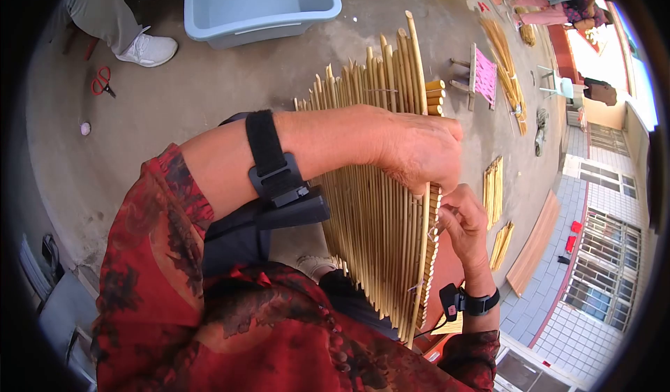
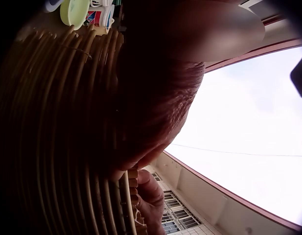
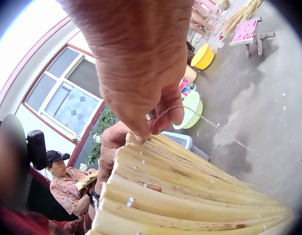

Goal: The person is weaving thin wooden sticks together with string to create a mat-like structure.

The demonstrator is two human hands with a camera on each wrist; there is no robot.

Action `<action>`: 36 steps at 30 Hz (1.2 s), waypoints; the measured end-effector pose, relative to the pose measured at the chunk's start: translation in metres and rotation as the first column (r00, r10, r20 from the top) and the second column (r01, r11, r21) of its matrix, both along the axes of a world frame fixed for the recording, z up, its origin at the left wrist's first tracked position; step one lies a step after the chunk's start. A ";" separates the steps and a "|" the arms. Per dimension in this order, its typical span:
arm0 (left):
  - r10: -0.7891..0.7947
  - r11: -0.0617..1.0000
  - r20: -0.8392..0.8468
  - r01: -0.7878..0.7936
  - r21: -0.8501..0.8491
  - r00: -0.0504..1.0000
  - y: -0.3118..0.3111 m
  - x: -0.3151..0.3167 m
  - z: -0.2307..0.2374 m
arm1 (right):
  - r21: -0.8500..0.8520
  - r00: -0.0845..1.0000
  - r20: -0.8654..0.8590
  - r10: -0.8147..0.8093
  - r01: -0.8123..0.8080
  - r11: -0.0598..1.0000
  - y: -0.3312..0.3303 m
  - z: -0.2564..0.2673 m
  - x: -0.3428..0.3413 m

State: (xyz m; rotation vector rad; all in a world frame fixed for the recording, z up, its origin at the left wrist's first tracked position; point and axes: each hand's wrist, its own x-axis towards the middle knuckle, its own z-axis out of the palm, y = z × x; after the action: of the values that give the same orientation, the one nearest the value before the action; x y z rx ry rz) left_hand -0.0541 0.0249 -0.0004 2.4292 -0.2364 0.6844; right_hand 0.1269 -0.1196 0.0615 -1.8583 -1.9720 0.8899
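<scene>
A mat of straw-coloured stalks (image 1: 373, 217), tied with thin string, stands across the person's lap. The left hand (image 1: 422, 148) reaches over it from the left and grips the stalk at its edge, fingers curled down. In the left wrist view this hand (image 2: 156, 107) is dark, with the stalks running beneath it. Close below it, on the outer side of the edge, is the right hand (image 1: 464, 224). In the right wrist view the right hand (image 3: 141, 63), a ring on one finger, pinches a thin string (image 3: 204, 119) at the cut stalk ends (image 3: 124, 161).
A blue-grey tub (image 1: 262, 36) stands ahead, red-handled scissors (image 1: 102, 81) lie on the floor to the left. Stalk bundles (image 1: 493, 193), a pink-webbed stool (image 1: 481, 78) and a wooden board (image 1: 534, 245) are on the right. Another person (image 3: 67, 186) sits nearby.
</scene>
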 end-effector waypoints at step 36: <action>0.042 0.999 0.046 -0.041 -0.015 0.998 0.009 0.030 -0.008 | -0.078 0.938 -0.263 -0.227 0.214 0.974 -0.010 -0.021 0.036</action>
State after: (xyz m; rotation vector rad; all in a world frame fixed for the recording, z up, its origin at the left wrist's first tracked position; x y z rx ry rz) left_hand -0.0244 0.0338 -0.0080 2.4125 -0.1994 0.7592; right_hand 0.1625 -0.1299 0.0407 -1.8266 -1.5591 1.0646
